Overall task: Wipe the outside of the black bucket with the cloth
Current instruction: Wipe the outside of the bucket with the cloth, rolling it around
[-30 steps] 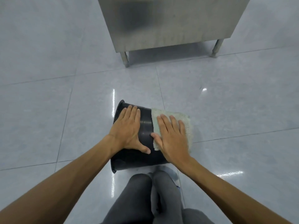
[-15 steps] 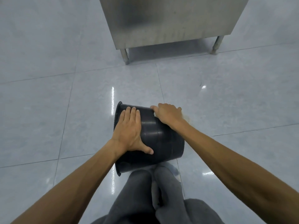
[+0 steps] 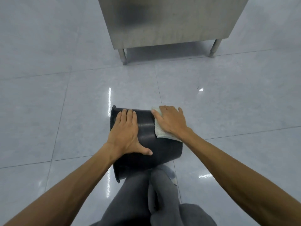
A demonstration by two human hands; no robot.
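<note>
Pressing cloth against bucket beneath right fingers.

Glossy grey tiled floor, steel cabinet on legs

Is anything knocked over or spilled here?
Yes: the round black plastic bucket lies on its side on the shiny grey tiled floor, mouth facing left, not standing. Nothing spilled shows. The left hand rests on it and the right hand presses a pale cloth against it, so it is probably tipped deliberately.
</note>
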